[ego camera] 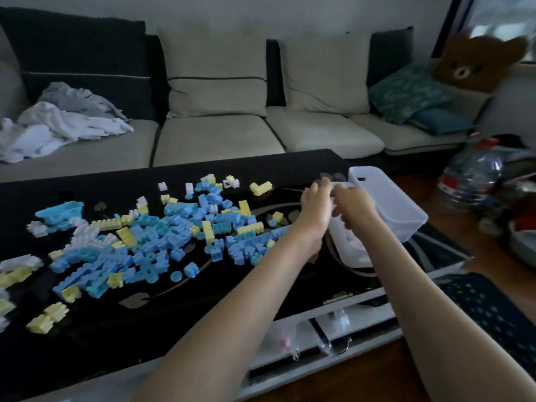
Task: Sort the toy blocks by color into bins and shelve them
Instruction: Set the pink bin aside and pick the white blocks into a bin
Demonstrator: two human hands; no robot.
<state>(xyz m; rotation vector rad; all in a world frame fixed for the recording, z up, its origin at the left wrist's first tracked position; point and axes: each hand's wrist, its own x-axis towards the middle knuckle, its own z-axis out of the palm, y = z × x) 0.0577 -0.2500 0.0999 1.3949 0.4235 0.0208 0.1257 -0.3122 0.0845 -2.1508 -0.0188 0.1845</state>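
Left hand (pixel 316 208) and right hand (pixel 352 208) both have their grip curled on the white bin (pixel 352 246) rim, toy blocks (pixel 162 236) all lie leftward, nearest the left hand.

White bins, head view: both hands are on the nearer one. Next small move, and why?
Probably move the nearer white bin next to the block pile: left hand and right hand both seem to grip it, and every visible block lies loose on the table.

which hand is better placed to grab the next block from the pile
Probably left: the left hand lies nearer the block pile; the right hand is beyond it, by the white bin.
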